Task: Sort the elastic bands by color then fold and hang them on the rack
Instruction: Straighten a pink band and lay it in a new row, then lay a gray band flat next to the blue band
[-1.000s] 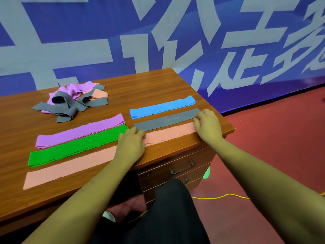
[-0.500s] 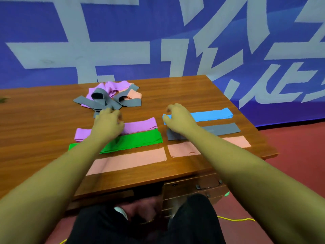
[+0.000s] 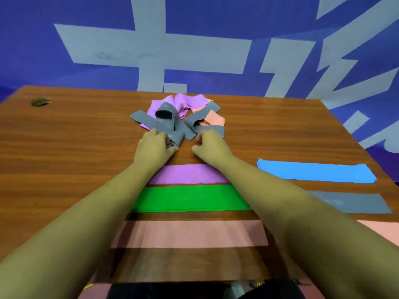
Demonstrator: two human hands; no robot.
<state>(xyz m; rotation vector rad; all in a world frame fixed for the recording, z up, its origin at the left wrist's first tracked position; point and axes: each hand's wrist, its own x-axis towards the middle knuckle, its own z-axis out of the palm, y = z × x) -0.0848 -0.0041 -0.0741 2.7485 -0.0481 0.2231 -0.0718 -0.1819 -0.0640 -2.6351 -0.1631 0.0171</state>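
Landmark: tangled pile of grey, purple and peach elastic bands (image 3: 177, 113), mid-way across the brown wood-grain desk (image 3: 64, 147).

- Your left hand (image 3: 154, 145) is at the pile's near edge. Thumb and fingers pinch the folded end of a looped grey elastic band (image 3: 160, 124); this band crosses over the other grey strips and stands up in an open loop at the pile's middle.
- Your right hand (image 3: 210, 145) is at the pile's near right edge, fingers curled against the end of another grey strip. You cannot tell whether it actually grips it.
- Pile make-up: matte grey strips on top, crumpled purple behind, a peach fold on the right side.
- Nearer you than the pile, laid flat in parallel rows under your forearms: flat purple band (image 3: 190, 174), then bright green band (image 3: 190, 198), then long peach band (image 3: 190, 234).
- Right of the pile and nearer you: flat light-blue band (image 3: 313, 172), then flat grey band (image 3: 356, 203), then a second peach piece (image 3: 384, 231) cut by the frame edge.
- Behind the pile: blue banner with pale characters (image 3: 194, 52).
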